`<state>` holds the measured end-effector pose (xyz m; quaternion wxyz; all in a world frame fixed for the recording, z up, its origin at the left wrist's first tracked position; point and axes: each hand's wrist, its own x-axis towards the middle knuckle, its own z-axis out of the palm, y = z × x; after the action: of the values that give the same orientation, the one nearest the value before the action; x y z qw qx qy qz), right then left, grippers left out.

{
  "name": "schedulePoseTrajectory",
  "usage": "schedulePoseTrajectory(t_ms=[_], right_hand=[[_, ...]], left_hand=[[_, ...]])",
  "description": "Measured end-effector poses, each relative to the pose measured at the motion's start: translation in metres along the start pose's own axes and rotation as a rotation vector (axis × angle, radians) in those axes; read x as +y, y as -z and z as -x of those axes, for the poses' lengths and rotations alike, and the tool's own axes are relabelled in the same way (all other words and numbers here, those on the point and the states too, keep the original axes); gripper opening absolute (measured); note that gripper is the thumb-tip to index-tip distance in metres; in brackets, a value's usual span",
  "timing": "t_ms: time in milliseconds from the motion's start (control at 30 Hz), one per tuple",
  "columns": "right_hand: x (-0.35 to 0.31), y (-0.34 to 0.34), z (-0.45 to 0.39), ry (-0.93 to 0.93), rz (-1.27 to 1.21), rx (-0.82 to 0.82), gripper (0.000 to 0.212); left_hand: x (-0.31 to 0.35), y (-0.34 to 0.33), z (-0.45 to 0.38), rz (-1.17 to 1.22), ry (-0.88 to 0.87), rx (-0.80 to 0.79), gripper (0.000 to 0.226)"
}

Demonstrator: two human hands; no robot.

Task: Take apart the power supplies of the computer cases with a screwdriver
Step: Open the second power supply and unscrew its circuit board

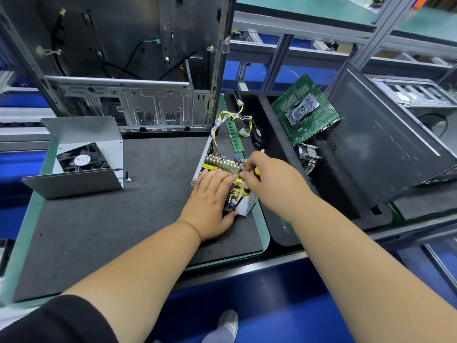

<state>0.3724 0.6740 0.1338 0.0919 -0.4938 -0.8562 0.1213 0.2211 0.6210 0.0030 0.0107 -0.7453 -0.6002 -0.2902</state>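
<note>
An opened power supply (222, 167) lies on the dark mat, its circuit board with a yellow part and a metal heatsink exposed, and a bundle of coloured wires (223, 122) rising from its far end. My left hand (210, 206) lies flat on the board's near side, fingers straight and thumb against the front edge. My right hand (269, 177) grips a yellow and black screwdriver (248, 184) over the board's right side; its tip is hidden. The supply's removed metal cover with a black fan (82, 160) stands at the mat's left.
An empty grey computer case (128, 70) stands upright behind the mat (111, 219). A green memory stick (235, 137) lies beside the wires. To the right a black bin (371, 144) holds a green motherboard (305, 111) and a finned cooler (309, 158).
</note>
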Motion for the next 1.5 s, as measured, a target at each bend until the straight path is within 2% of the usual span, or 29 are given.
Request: schedulePoseTrajectory(t_ms=[200,267,333,400,533,667,767,867,1033,1167,1300,1367,1500], right_hand=[[-0.0005,0.0008,0.0029,0.020,-0.143,-0.040,0.017],[-0.0001,-0.0006,0.0044,0.042,-0.095,-0.029,0.016],[0.0005,-0.0003,0.0045,0.059,0.009,0.009,0.026],[0.0010,0.0006,0.0027,0.052,0.042,0.007,0.028],[0.0010,0.0017,0.0008,0.023,-0.069,-0.004,0.015],[-0.0010,0.0024,0.0022,0.022,-0.135,-0.023,0.023],[-0.0007,-0.0004,0.0050,0.023,-0.032,0.014,0.019],[-0.0012,-0.0010,0.0052,0.023,0.097,0.049,0.030],[-0.0015,0.0018,0.0045,0.019,-0.064,0.029,0.017],[-0.0045,0.0034,0.0054,0.022,-0.148,-0.033,0.023],[-0.0032,0.0030,0.0087,0.047,0.011,0.003,0.021],[-0.0032,0.0036,0.0071,0.046,0.081,0.023,0.027],[-0.0016,0.0034,0.0041,0.023,-0.005,-0.019,0.018]], left_hand=[[-0.0008,0.0007,0.0006,-0.005,0.009,-0.012,0.084],[-0.0004,0.0003,0.0008,-0.004,0.003,-0.009,0.085],[0.0001,-0.0003,0.0003,0.000,-0.005,-0.002,0.086],[-0.0001,0.0002,-0.0002,0.002,-0.004,0.002,0.086],[0.0004,0.0014,-0.0013,-0.005,0.005,-0.004,0.084],[0.0004,0.0017,-0.0009,-0.004,0.013,-0.006,0.083],[0.0011,0.0011,-0.0002,-0.005,0.011,-0.001,0.084],[0.0006,0.0011,0.0001,-0.006,0.003,0.002,0.084],[0.0009,0.0014,-0.0004,-0.007,0.011,-0.007,0.083],[-0.0006,0.0013,-0.0001,-0.016,0.011,-0.008,0.083],[0.0006,0.0003,0.0000,0.003,-0.001,0.001,0.084],[-0.0001,0.0004,-0.0002,0.001,-0.004,0.004,0.085],[0.0005,0.0014,-0.0008,-0.004,0.008,-0.008,0.083]])
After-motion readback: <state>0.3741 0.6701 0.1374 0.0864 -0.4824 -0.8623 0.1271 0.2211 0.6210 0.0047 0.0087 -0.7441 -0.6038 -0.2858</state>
